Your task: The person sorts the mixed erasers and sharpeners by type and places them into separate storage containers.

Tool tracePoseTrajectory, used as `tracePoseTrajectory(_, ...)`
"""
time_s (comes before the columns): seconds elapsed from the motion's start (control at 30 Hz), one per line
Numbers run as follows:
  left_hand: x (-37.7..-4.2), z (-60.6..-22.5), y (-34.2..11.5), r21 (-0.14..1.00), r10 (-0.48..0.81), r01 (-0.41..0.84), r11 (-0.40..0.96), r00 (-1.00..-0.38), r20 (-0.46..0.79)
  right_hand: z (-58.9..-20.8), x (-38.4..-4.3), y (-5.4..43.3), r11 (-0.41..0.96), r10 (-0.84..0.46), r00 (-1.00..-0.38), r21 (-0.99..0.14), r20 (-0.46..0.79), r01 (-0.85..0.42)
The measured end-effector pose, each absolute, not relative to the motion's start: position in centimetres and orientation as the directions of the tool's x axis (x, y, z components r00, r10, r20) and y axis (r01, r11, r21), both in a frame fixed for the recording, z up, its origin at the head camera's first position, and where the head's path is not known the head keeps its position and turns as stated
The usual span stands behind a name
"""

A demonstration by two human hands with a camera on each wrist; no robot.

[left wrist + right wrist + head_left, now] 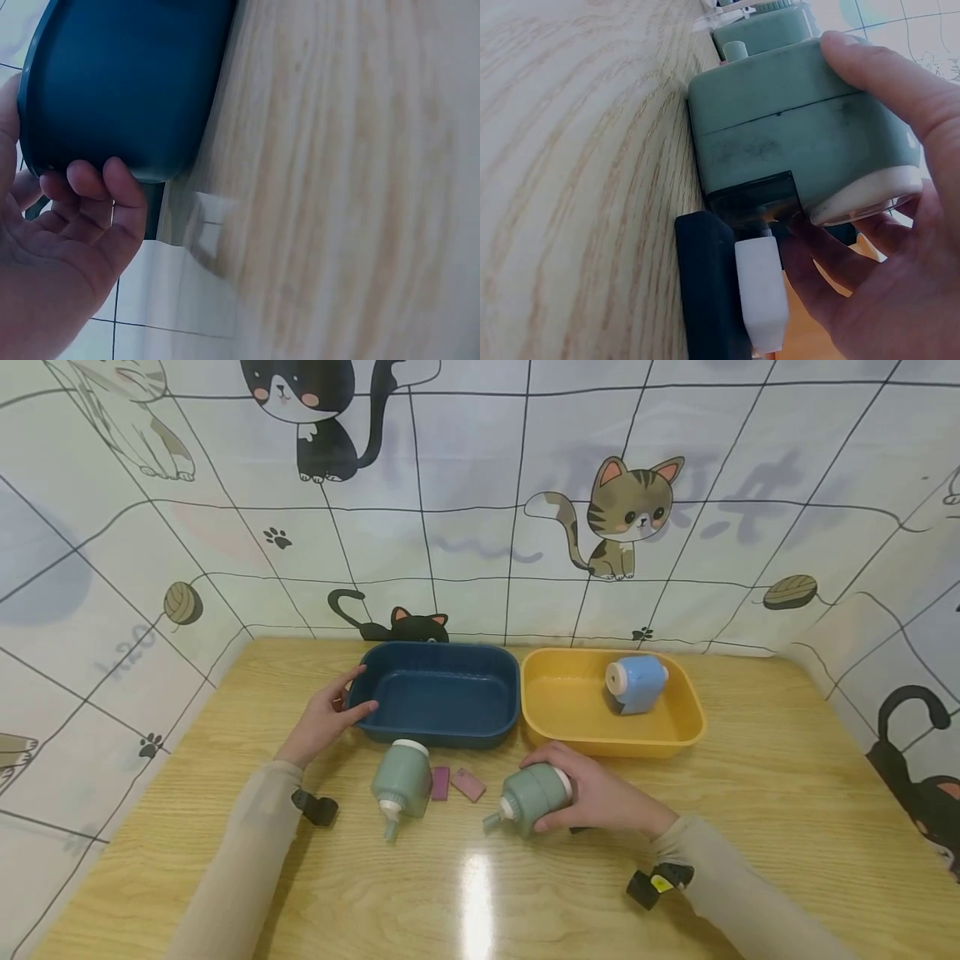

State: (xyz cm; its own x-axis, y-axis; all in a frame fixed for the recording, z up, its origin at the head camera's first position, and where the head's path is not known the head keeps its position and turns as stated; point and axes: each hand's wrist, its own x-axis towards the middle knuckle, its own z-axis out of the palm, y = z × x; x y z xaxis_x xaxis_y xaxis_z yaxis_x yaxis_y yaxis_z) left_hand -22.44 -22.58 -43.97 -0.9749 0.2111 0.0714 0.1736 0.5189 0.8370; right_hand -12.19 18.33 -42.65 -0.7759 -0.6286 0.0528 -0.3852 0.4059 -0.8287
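My left hand (327,710) grips the left end of a dark blue plastic bin (435,739), thumb over the rim. The left wrist view shows its curled fingers (124,184) against the bin's outer end wall. My right hand (592,789) holds a green crank pencil sharpener (534,793) lying on its side, with the crank pointing left. In the right wrist view, the thumb lies on the sharpener's green body (780,124), which has a white ring and a dark see-through drawer (757,199). Another green sharpener (405,777) stands in front of the blue bin.
A yellow bin (570,739) sits right of the blue one, holding a blue sharpener (641,683). Two small pink blocks (468,785) lie between the green sharpeners. Beside my right hand are a white block (761,289) and a black block (711,285). A cat-print cloth backs the table.
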Motion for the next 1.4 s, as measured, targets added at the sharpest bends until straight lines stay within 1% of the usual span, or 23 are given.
tracePoseTrajectory(0.1,-22.5,-44.1,-22.8,0.840,0.224,0.174,0.513,-0.973,0.064,-42.7,-12.2,18.4,0.403,-0.628,-0.776,-0.830,0.055,-0.386)
tracePoseTrajectory(0.3,-22.4,-44.2,-23.5,0.851,0.300,0.190,0.489,-0.953,0.040,-42.8,-12.2,18.3,0.395,-0.631,-0.774,-0.838,0.050,-0.376)
tracePoseTrajectory(0.6,-22.3,-44.0,-23.8,0.877,0.364,0.145,0.459,-0.930,-0.037,-42.7,-12.1,18.4,0.387,-0.624,-0.780,-0.850,0.042,-0.356)
tracePoseTrajectory(1.13,-22.0,-43.8,-23.5,0.880,0.365,0.124,0.458,-0.929,-0.060,-42.7,-12.0,18.4,0.379,-0.620,-0.783,-0.856,0.047,-0.351)
tracePoseTrajectory(1.4,-22.0,-43.8,-23.4,0.877,0.368,0.125,0.464,-0.928,-0.063,-42.6,-11.9,18.2,0.394,-0.604,-0.795,-0.847,0.053,-0.356)
